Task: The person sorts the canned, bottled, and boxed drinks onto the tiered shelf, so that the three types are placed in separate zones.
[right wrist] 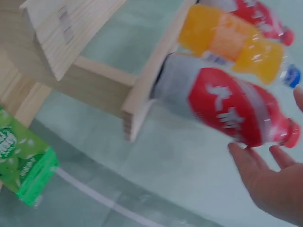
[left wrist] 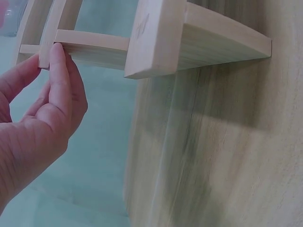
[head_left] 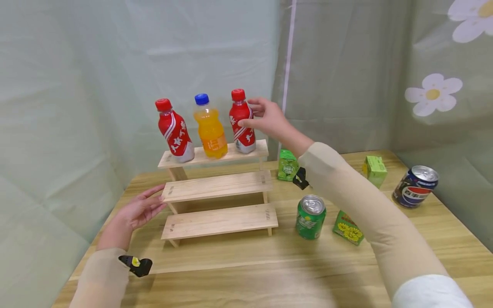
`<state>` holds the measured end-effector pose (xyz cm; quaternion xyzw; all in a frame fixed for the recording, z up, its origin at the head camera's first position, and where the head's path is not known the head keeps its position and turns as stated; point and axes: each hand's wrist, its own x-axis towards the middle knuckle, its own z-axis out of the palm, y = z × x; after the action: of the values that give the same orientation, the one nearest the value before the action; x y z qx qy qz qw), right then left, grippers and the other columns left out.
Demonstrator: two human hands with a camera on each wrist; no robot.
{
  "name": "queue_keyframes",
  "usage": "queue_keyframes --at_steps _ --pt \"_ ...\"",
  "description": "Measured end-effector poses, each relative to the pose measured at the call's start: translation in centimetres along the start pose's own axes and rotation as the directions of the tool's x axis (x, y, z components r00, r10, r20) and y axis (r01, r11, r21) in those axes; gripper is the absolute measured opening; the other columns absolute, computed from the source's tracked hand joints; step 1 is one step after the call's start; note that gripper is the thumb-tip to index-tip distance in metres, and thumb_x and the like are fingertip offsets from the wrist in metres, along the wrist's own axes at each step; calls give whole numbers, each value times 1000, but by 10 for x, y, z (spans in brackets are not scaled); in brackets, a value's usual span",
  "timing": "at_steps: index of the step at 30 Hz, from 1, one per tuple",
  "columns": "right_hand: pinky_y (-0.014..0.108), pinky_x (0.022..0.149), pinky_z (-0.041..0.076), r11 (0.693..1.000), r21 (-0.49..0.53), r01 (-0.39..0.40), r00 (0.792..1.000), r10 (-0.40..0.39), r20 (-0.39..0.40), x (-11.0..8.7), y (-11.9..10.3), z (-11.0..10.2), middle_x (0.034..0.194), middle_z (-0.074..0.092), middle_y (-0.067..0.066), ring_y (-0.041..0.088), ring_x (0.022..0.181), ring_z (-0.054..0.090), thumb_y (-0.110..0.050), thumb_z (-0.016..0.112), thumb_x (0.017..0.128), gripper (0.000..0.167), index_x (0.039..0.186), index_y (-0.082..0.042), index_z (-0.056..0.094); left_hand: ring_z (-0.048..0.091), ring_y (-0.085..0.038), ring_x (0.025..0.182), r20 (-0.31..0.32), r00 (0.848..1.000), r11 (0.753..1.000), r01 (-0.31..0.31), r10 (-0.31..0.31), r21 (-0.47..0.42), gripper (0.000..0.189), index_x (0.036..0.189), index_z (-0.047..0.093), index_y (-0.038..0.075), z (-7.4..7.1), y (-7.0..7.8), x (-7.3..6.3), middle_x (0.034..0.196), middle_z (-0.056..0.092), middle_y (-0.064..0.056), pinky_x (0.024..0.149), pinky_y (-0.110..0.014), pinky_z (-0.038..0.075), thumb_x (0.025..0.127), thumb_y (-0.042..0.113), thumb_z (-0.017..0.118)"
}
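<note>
A three-tier wooden shelf rack stands on the table. My left hand is at its left end, and in the left wrist view the thumb and fingers pinch the end of the middle board. On the top board a red-labelled cola bottle stands upright at the right end. My right hand is beside this bottle with fingers spread and loosely bent; in the right wrist view the fingertips are at the bottle's side, and whether they touch cannot be told. An orange soda bottle and another red cola bottle share the board.
To the rack's right are a green soda can, a green drink carton, a carton with yellow flowers, another green carton and a dark blue cola can. Pale curtains enclose the wooden table.
</note>
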<state>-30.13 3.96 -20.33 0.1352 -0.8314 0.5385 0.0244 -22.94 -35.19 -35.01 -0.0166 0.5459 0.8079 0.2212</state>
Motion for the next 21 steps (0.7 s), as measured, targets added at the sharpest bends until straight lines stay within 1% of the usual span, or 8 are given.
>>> queue_keyframes --at_steps 5,9,14,18,21 --pt "33 101 48 999 -36 -12 1000 12 -22 -13 -11 -12 139 49 6 21 126 46 -27 72 85 62 139 -16 45 68 -14 89 -8 1000 999 1 -2 -34 38 105 69 24 -1 -3 1 100 65 -3 84 -24 57 96 -5 46" --pt "32 101 49 999 -32 39 999 -40 -30 -20 -14 -22 137 51 5 19 123 48 -26 72 85 61 138 -17 46 68 -14 89 -7 1000 999 1 -1 -46 37 105 70 24 -1 -3 2 100 65 -3 86 -24 57 96 -5 47" --pt "35 99 50 993 -29 117 992 -118 -36 -34 -8 -34 130 56 7 19 119 53 -23 74 84 60 137 -15 47 68 -14 90 -2 1000 999 3 -3 -51 38 105 70 24 -1 -4 2 101 65 -2 86 -23 56 97 -4 46" --pt "36 100 50 988 -44 148 988 -150 -40 -46 -2 -43 128 57 9 20 118 54 -19 74 83 59 136 -13 48 68 -14 90 -4 1000 998 5 -5 -60 39 106 70 24 -1 -4 3 101 66 -3 86 -23 56 97 -4 45" --pt "37 101 49 985 -70 161 987 -162 -15 -55 4 -49 128 57 11 21 118 54 -16 75 83 59 135 -11 47 68 -14 90 -3 1000 998 5 -5 -65 39 106 71 24 -2 -4 4 101 66 -3 87 -23 55 97 -4 45"
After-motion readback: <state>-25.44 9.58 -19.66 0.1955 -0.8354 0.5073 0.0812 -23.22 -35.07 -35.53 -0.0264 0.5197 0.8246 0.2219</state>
